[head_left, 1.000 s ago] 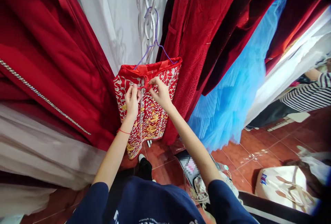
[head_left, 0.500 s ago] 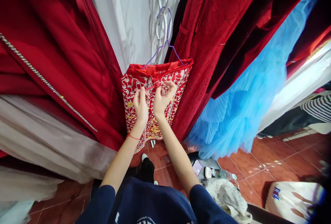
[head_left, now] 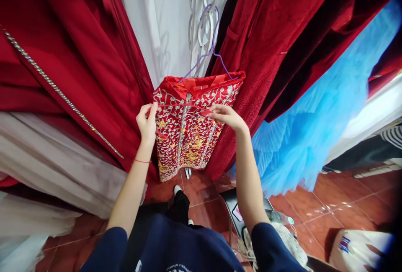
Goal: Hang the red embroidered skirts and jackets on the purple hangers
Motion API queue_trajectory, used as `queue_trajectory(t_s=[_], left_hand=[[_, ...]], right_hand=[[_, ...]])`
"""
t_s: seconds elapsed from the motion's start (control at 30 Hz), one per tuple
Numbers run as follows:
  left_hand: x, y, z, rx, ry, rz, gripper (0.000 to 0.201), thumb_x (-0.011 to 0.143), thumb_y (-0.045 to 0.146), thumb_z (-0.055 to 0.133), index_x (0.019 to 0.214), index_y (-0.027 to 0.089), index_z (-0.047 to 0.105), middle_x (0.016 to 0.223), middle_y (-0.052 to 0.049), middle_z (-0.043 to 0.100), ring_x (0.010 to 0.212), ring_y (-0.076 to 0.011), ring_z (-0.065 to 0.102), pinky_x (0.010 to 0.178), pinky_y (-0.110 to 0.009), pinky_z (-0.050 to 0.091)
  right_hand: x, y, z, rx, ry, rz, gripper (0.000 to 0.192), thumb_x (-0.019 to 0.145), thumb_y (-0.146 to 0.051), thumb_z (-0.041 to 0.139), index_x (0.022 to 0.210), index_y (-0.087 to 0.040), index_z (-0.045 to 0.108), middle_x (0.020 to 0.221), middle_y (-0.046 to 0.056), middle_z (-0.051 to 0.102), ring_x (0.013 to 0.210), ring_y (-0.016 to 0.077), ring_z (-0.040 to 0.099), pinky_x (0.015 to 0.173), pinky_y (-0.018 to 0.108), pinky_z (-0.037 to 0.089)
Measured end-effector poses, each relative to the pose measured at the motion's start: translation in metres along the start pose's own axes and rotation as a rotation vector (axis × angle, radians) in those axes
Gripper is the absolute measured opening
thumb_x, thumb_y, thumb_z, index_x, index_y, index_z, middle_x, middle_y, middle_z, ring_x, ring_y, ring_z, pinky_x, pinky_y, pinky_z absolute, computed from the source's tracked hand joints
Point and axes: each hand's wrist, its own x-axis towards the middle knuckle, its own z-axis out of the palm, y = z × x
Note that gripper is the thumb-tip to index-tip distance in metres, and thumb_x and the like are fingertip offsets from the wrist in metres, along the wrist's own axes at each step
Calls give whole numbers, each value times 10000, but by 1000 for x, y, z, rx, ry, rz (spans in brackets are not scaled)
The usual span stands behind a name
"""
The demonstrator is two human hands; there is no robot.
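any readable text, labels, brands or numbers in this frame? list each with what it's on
None can be read.
White print on the navy shirt: cut off by the frame edge, unreadable.
Blue and red mark on the white bag: too blurred to read.
Phone screen on the floor: too small to read.
The embroidered red garment bears patterns only, no lettering.

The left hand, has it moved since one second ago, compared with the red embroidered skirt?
Yes. The left hand moved outward from the middle of the red embroidered skirt to its left edge.
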Motion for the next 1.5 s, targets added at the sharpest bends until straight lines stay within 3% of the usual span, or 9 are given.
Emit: queue_trajectory(t_s=[0.13, 0.27, 0.4, 0.57, 1.03, 1.13, 1.27, 1.4, 1.5], left_hand=[[-8, -1, -16, 486, -26, 250, 194, 866, 405, 682, 833, 214, 690, 998, -89, 692, 1012, -255, 599, 994, -413, 412], [-39, 16, 28, 551, -155, 481, 270, 916, 339, 611, 1154, 214, 631, 1278, -144, 643, 1216, -297, 553, 1072, -460, 371], [-37, 20, 69, 504, -303, 410, 305, 963, 350, 522, 1201, 166, 568, 1217, -178, 656, 1172, -297, 573, 1043, -459, 410], [-14, 28, 63, 544, -428, 395, 217, 998, 321, 466, 930, 195, 629, 949, -92, 671, 918, -240, 630, 873, -365, 477], [27, 28, 46, 53, -477, 152, 292, 968, 422, 493, 822, 213, 634, 693, 5, 555, 542, -99, 496, 553, -226, 430], [28, 30, 42, -104, -540, 34, 193, 919, 385, 539, 962, 248, 668, 638, 30, 494, 487, -95, 411, 473, -216, 346], [30, 40, 22, 150, -699, 274, 163, 815, 259, 587, 781, 247, 746, 618, 1, 547, 566, -132, 477, 559, -260, 382], [46, 42, 16, 508, -388, 497, 155, 765, 183, 654, 784, 252, 791, 610, 4, 554, 558, -135, 450, 575, -275, 347], [57, 40, 35, 366, -162, 557, 139, 835, 200, 663, 797, 231, 793, 581, 21, 466, 542, -112, 396, 597, -265, 345]], right_hand=[[-4, 28, -11, -166, 290, 62, 383, 680, -104, 786, 1010, -113, 591, 1017, 176, 590, 885, 213, 585, 787, 386, 458], [9, 11, 30, -239, 393, -115, 578, 706, -221, 787, 1220, -144, 536, 1327, 227, 472, 1265, 338, 468, 1050, 510, 386], [30, -22, 71, -31, 454, -378, 352, 906, -305, 539, 1230, -173, 505, 1198, 139, 575, 1078, 209, 583, 995, 400, 481], [39, -41, 85, 137, 300, -363, 170, 900, -313, 523, 989, -179, 578, 985, 72, 631, 928, 175, 588, 907, 336, 506], [41, -41, 10, -77, 565, -322, 375, 919, -543, 516, 769, -218, 629, 730, 13, 512, 687, 149, 437, 664, 298, 375], [46, -33, -1, -40, 454, -309, 400, 952, -503, 448, 761, -203, 631, 682, 1, 497, 645, 131, 421, 649, 295, 369], [44, -29, -11, -62, 219, -253, 219, 841, -406, 625, 807, -192, 660, 592, -45, 474, 576, 106, 381, 594, 279, 334], [36, -39, -14, 83, -142, -316, 215, 781, -415, 694, 816, -205, 726, 687, -13, 602, 630, 113, 483, 611, 278, 374], [35, -50, -2, 221, 3, -433, 223, 818, -446, 688, 810, -233, 754, 807, 6, 641, 694, 116, 508, 639, 277, 389]])
